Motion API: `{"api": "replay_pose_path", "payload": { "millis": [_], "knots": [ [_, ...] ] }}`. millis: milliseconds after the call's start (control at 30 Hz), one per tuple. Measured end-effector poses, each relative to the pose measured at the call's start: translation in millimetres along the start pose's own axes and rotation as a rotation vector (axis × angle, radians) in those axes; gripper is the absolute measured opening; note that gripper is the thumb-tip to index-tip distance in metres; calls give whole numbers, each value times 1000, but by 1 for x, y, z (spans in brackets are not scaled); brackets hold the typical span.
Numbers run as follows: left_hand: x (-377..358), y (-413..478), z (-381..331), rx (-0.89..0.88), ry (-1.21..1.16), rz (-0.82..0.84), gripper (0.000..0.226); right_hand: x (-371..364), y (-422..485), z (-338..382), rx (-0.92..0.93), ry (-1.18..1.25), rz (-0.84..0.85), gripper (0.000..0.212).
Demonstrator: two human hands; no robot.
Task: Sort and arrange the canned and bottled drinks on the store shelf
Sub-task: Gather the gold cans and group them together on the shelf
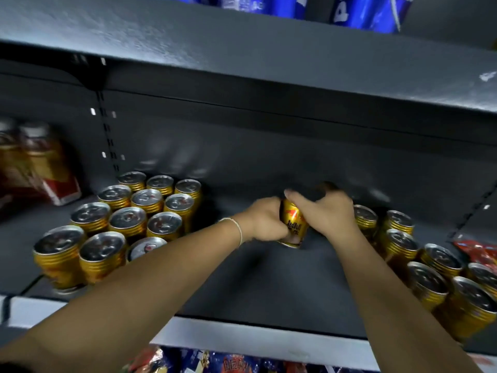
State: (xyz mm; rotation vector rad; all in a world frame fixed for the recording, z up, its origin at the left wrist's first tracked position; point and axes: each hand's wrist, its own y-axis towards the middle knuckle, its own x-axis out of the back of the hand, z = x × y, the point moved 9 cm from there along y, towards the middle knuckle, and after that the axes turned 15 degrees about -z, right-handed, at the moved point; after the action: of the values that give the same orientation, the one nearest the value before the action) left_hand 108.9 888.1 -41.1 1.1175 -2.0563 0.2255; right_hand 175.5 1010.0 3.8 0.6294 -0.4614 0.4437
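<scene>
**Q:** Fig. 1. How was the can held?

**A:** Both hands gripped one gold can (293,224). The left hand (265,220) wrapped its left side, and the right hand (326,211) curled over its top and right side. The can leaned slightly. Whether its base touched the shelf (269,286) could not be told.

**Q:** What lay around the can?

**A:** To the left of the can, well apart from it, stood a tidy block of cans (129,219), upright in rows. To the right of the can, a looser group of cans (430,262) began just beside the right hand. Bare shelf lay in front of the can and between it and the block.

**Q:** How would the step be done well?

**A:** Probably by righting the can first, then carrying it low to the block's near edge and setting it flush with a row, label forward. One hand could carry it while the other steadied the neighbours, since a nudge might topple the close-packed cans.
</scene>
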Motion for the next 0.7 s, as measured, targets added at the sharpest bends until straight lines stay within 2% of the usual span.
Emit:
{"api": "replay_pose_path", "payload": {
  "millis": [67, 133, 200, 300, 400, 467, 567, 700],
  "knots": [
    [21, 2, 12, 36, -49, -29, 33, -24, -10, 1, -171, 318, 129, 57],
    [40, 5, 21, 44, -99, -57, 22, -51, -24, 9, -271, 518, 279, 53],
    [59, 6, 23, 8, -42, -73, 23, -70, -34, 19, -286, 591, 342, 50],
    [81, 5, 33, -84, 182, -27, 33, -90, -39, 32, -255, 682, 319, 33],
    [105, 6, 59, -97, 303, 22, 42, -115, -50, 39, -246, 706, 323, 25],
    [127, 7, 77, -84, 404, -7, 50, -136, -59, 39, -253, 697, 323, 26],
    [152, 5, 95, -105, 516, -64, 39, -164, -68, 36, -271, 633, 301, 31],
    [157, -8, 116, -129, 595, -33, 28, -191, -73, 36, -213, 506, 272, 38]
  ]
}}
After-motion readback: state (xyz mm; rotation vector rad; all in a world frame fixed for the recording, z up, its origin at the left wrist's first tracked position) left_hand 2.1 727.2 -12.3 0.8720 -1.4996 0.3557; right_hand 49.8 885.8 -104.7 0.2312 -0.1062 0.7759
